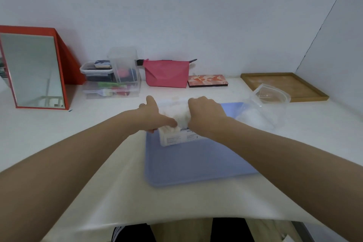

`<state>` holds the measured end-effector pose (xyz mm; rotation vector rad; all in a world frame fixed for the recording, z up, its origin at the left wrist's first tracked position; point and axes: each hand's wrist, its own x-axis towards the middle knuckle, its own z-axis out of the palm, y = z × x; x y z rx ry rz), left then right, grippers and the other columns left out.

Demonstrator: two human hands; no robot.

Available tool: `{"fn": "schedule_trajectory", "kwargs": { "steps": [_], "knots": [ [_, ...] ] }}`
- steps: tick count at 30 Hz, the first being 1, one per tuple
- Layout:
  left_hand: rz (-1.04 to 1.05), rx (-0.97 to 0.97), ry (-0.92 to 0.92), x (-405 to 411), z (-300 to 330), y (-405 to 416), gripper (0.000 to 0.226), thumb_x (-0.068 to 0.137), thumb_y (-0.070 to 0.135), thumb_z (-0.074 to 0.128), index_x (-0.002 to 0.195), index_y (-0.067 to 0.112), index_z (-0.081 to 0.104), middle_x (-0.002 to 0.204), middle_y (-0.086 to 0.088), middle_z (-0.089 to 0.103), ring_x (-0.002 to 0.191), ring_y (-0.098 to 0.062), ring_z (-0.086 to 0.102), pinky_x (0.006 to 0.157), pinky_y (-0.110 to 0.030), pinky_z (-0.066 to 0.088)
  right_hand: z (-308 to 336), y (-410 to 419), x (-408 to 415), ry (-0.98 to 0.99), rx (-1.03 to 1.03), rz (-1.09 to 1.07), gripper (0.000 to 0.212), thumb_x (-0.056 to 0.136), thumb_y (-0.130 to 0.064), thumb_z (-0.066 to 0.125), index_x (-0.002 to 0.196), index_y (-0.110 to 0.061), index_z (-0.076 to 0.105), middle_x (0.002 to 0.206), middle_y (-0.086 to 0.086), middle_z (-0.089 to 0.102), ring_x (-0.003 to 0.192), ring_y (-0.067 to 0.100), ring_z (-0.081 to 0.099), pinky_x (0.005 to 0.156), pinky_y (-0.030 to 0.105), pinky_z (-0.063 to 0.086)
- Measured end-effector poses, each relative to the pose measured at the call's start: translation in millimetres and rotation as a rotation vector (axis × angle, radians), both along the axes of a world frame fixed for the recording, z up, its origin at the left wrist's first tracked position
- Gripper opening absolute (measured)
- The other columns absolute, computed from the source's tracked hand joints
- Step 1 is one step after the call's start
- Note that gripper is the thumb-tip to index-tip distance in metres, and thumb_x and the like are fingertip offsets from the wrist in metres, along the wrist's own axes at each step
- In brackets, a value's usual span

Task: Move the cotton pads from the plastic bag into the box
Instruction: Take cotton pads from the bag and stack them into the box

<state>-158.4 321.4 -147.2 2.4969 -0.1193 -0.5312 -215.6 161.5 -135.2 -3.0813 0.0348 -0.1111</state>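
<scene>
Both hands meet over the far end of a blue tray (196, 161) on the white table (110, 163). The left hand (155, 117) and the right hand (206, 117) each close a grip on a clear plastic bag (177, 111), held between them with its white cotton pads (181, 118) bunched inside; the image is blurred here, so I cannot tell which way the bag's mouth faces. Directly below the two grips sits a small white box (172, 137), its long axis running left to right across the tray, its printed side toward the person; whether its top is open cannot be told. To the right of the right grip, partly off the tray, lies a second clear bag (263, 108) with something white in it. Far beyond the grips, along the wall, stand a red-framed mirror (33, 70), clear storage bins (114, 76), a pink pouch (167, 73) and a wooden tray (282, 85).
</scene>
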Motion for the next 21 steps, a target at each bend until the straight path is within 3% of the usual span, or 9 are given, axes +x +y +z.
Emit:
{"fn": "schedule_trajectory", "kwargs": {
  "steps": [3,6,10,11,13,17,21],
  "knots": [
    [0.018,-0.103,0.034,-3.4,2.5,-1.5,0.100,0.070,0.038,0.088,0.139,0.009,0.022,0.108,-0.014,0.055,0.071,-0.020,0.062,0.068,-0.032,0.059,-1.5,4.2,6.8,0.165,0.188,-0.061,0.018,0.079,-0.012,0.061,0.070,-0.016,0.046,0.071,-0.001,0.051,0.064,0.016,0.050,0.054,0.019,0.029],
    [0.019,-0.125,0.055,-5.1,5.0,0.6,0.101,0.070,0.035,0.089,0.140,0.010,0.021,0.097,-0.012,0.058,0.068,-0.019,0.062,0.060,-0.028,0.055,-4.7,10.6,14.1,0.237,0.248,-0.101,0.020,0.080,-0.017,0.063,0.069,-0.016,0.048,0.070,0.000,0.053,0.070,0.020,0.054,0.059,0.023,0.037],
    [-0.008,-0.116,0.052,-4.4,6.7,2.2,0.101,0.069,0.034,0.090,0.140,0.010,0.022,0.096,-0.014,0.061,0.067,-0.019,0.064,0.065,-0.030,0.058,-8.2,18.2,13.3,0.348,0.376,-0.087,0.018,0.088,-0.017,0.062,0.075,-0.009,0.054,0.072,0.004,0.051,0.071,0.021,0.049,0.052,0.023,0.036],
    [-0.012,-0.117,0.050,-3.5,6.8,2.7,0.100,0.069,0.034,0.090,0.139,0.010,0.023,0.096,-0.014,0.062,0.068,-0.019,0.065,0.069,-0.031,0.059,-4.9,19.6,11.5,0.373,0.395,-0.080,0.011,0.090,-0.016,0.059,0.086,-0.006,0.060,0.081,0.008,0.058,0.075,0.023,0.050,0.057,0.024,0.038],
    [-0.013,-0.118,0.048,-1.4,6.2,4.1,0.093,0.071,0.033,0.089,0.136,0.010,0.026,0.097,-0.015,0.064,0.068,-0.020,0.066,0.074,-0.034,0.061,4.1,20.5,6.8,0.457,0.408,-0.094,0.024,0.090,-0.010,0.049,0.109,-0.005,0.063,0.098,0.012,0.061,0.079,0.024,0.048,0.063,0.029,0.039],
    [0.011,-0.159,0.062,2.3,6.0,8.8,0.069,0.082,0.028,0.079,0.129,0.011,0.032,0.098,-0.018,0.068,0.073,-0.024,0.071,0.081,-0.039,0.062,19.2,12.8,3.2,0.604,0.425,-0.098,0.005,0.089,-0.014,0.047,0.088,-0.013,0.052,0.087,0.004,0.048,0.075,0.022,0.042,0.065,0.031,0.034],
    [0.009,-0.207,0.072,0.6,5.7,8.9,0.050,0.088,0.013,0.072,0.122,0.010,0.036,0.106,-0.020,0.065,0.077,-0.027,0.074,0.072,-0.036,0.063,23.3,10.0,-3.0,0.683,0.664,-0.060,0.009,0.095,-0.025,0.051,0.096,-0.016,0.055,0.098,0.004,0.052,0.085,0.019,0.047,0.074,0.028,0.035]
  ]
}}
